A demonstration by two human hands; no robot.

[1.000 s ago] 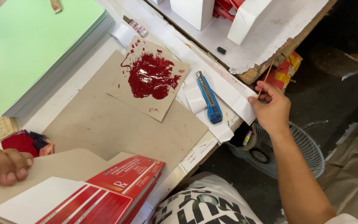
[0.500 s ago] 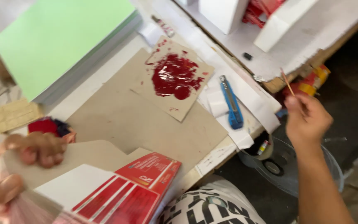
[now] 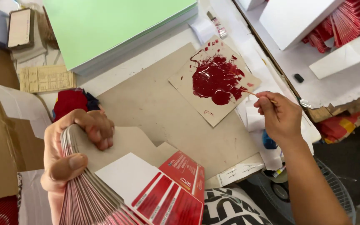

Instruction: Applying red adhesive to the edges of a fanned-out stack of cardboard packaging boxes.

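Red glue pools on a small cardboard scrap on the worktop, and the right hand, just right of the scrap, has its fingers pinched shut on a thin stick whose tip touches the puddle's right edge. Well left of and below the scrap, the left hand clamps a fanned stack of cards, thumb on the near face and fingers curled over the top edge. Green sheets lie stacked above and left of the scrap.
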